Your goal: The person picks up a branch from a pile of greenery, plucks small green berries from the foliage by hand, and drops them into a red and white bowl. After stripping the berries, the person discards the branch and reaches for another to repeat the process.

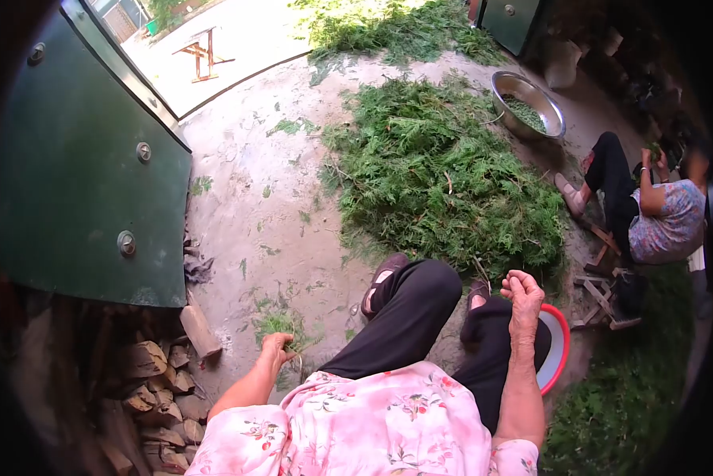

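Observation:
My left hand (277,347) is out to the left of my knees, closed around a green conifer sprig (281,322) whose feathery leaves show past the fingers. My right hand (523,292) is raised above my right leg with fingers curled and pinched together. Anything inside that pinch is too small to make out. Just right of my right forearm is a white basin (561,333) with a red rim, partly hidden by the arm and leg. A big heap of cut conifer branches (443,170) lies on the ground in front of my feet.
A metal bowl (528,107) of small green bits stands behind the heap. To the right, a seated person (666,214) holds greenery. Split firewood (154,389) is stacked at lower left, below a green metal door (78,166). More branches (404,28) lie by the doorway.

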{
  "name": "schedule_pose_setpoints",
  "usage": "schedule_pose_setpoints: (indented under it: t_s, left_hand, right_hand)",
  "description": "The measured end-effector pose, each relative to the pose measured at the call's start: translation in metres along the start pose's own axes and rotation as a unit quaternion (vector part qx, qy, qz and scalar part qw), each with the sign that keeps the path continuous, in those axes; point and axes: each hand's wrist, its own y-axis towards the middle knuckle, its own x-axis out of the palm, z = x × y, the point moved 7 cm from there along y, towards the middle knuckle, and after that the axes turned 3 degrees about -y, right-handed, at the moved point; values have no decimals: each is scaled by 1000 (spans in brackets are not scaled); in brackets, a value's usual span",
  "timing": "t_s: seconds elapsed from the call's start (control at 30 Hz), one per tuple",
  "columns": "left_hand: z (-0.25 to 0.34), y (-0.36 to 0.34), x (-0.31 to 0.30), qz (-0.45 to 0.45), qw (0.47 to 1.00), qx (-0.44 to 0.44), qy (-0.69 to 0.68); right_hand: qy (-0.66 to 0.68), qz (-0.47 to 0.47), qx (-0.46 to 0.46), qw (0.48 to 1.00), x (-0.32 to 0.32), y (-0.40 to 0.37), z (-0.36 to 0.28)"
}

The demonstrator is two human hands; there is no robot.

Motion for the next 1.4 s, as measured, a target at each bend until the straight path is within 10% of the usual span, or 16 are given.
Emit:
schedule_pose_setpoints:
  t_s: [0.13, 0.2, 0.23, 0.37, 0.47, 0.6, 0.67, 0.83, 1.0, 1.13, 1.4]
  left_hand:
    - [-124, 140, -55, 28, 965, -228, -128]
    - [-76, 123, -11, 71, 978, -157, -121]
    - [-84, 275, 15, 27, 976, -117, -181]
    - [306, -99, 240, -361, 850, 223, -313]
    - [397, -243, 299, -511, 733, 377, -241]
    - [353, -167, 362, -342, 795, 491, 99]
    - [301, -88, 396, -90, 601, 662, 440]
    - [190, -56, 422, -115, 516, 526, 666]
    - [186, -32, 459, -87, 378, 620, 682]
    - [180, 5, 471, -188, 413, 503, 736]
    - [128, -34, 451, -309, 487, 586, 569]
  right_hand:
    - [-23, -43, 50, 998, 16, -2, 24]
    - [-48, -73, 58, 994, 22, 0, 28]
    - [-47, -72, 57, 995, 23, 1, 28]
    - [-42, -66, 71, 994, 25, 3, 28]
    - [-34, -58, 84, 994, 28, 2, 28]
    - [-21, -57, 83, 995, 30, 0, 28]
    - [-22, -71, 90, 993, 32, -4, 22]
    - [-44, -85, 108, 989, 32, -10, 16]
    - [-46, -65, 120, 990, 28, -9, 12]
    - [-51, -60, 135, 988, 23, -7, 10]
    - [-21, -82, 113, 990, 33, -9, 1]
